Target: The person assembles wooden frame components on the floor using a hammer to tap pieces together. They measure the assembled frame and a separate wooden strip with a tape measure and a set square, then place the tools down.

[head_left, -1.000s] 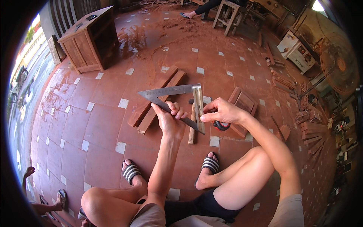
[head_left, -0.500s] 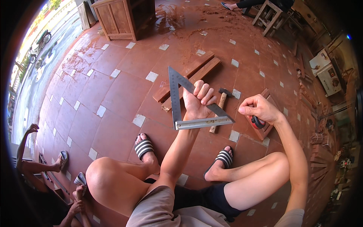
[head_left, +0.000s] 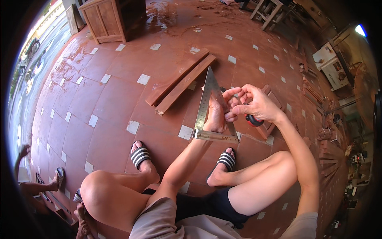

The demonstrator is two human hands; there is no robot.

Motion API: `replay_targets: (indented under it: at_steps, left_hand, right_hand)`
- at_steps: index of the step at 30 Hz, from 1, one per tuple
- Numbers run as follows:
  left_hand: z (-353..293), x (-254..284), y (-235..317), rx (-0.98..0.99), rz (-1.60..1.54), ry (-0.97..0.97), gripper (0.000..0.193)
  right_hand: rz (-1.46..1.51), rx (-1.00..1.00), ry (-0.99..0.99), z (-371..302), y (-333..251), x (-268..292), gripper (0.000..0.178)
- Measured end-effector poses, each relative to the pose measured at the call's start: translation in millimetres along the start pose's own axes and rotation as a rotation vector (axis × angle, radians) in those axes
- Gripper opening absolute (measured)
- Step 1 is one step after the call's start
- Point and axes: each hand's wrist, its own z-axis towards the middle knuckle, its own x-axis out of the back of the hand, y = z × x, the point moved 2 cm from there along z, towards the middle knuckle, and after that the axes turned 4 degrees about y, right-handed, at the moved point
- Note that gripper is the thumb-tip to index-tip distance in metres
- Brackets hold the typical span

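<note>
My left hand (head_left: 217, 115) grips a metal triangular set square (head_left: 203, 105), holding it tilted above the floor with its thick silver base edge toward me. Some left fingers stretch rightward past the slanted side. My right hand (head_left: 260, 104) meets those fingertips, its fingers bent and its thumb apart; no object shows between them. Just below the right thumb is a red and black tape measure (head_left: 253, 120), seemingly by a wooden frame (head_left: 266, 129) on the floor. Two long brown wooden bars (head_left: 177, 77) (head_left: 185, 85) lie side by side beyond the square.
Red floor tiles with small white insets surround my striped sandals (head_left: 140, 156). A wooden cabinet (head_left: 104, 22) stands at the far left, a stool (head_left: 267, 14) at the far right. Stacked timber (head_left: 328, 153) lies along the right. Another person's leg (head_left: 39, 187) shows at left.
The set square has turned more edge-on and moved right with my left hand, whose fingers have loosened outward. My right hand has shifted left to meet it. The hammer is now mostly hidden behind my hands.
</note>
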Motion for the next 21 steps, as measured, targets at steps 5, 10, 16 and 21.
replay_targets:
  at_steps: [5, 10, 16, 21]
  left_hand:
    - [6.4, 2.6, -8.4, -0.064, 0.161, 0.175, 0.098]
    - [5.1, 2.6, -23.0, 0.022, 0.189, 0.190, 0.091]
    - [3.4, 9.4, -34.6, 0.087, 0.202, 0.116, 0.084]
    - [10.6, 17.1, -31.7, 0.097, 0.234, 0.172, 0.079]
  right_hand:
    - [-0.147, 0.024, 0.090, -2.2, 11.4, 0.3, 0.073]
    - [-0.181, 0.073, 0.102, 3.1, 15.6, 0.4, 0.078]
    - [-0.201, -0.032, -0.002, 2.6, 20.7, 0.4, 0.078]
    - [-0.197, 0.015, -0.004, 4.6, 25.9, 2.3, 0.064]
